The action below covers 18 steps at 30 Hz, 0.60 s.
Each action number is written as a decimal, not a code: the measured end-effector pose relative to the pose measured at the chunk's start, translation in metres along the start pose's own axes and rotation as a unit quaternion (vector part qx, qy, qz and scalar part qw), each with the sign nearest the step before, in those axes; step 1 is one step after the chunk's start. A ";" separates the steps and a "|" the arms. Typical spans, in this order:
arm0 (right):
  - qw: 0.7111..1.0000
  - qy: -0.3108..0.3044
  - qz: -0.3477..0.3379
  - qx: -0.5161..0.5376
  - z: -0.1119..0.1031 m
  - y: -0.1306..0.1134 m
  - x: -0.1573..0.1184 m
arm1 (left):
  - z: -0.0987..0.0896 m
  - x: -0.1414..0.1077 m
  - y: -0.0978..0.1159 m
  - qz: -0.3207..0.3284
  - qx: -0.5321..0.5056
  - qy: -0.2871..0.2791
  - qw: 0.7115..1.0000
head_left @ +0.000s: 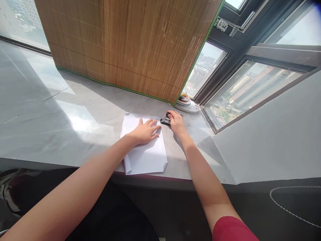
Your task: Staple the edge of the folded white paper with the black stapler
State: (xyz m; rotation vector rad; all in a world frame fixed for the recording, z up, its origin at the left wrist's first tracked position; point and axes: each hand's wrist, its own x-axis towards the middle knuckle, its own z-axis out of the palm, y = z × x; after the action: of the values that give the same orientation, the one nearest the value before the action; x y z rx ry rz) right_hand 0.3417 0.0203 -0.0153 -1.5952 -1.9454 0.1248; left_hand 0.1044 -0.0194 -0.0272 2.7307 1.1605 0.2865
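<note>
Paper (146, 159) lies under my left hand (146, 131), fingers spread, presumably to steady it; my right hand (177, 122), fingers curled, grips the stapler (165, 122) beside its edge.

Paper (146, 157) and stapler (165, 122) on a ledge (105, 103)
Left hand (146, 131) spread on the paper, right hand (177, 122) holding the stapler beside it.
</note>
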 end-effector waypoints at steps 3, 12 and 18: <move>1.000 -0.003 0.004 0.006 0.000 0.000 0.000 | 0.003 0.001 -0.002 -0.004 -0.001 0.006 1.000; 1.000 -0.017 0.001 -0.007 0.000 0.003 0.002 | -0.002 0.006 -0.002 -0.005 0.022 0.020 1.000; 0.999 -0.045 -0.013 -0.023 -0.005 0.008 -0.004 | 0.001 0.005 -0.005 0.003 0.018 0.020 1.000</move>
State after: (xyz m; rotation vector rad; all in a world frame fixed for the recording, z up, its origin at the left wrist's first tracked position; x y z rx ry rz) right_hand 0.3514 0.0173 -0.0159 -1.6182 -2.0501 0.1435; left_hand 0.1041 -0.0124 -0.0284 2.7724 1.1793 0.3269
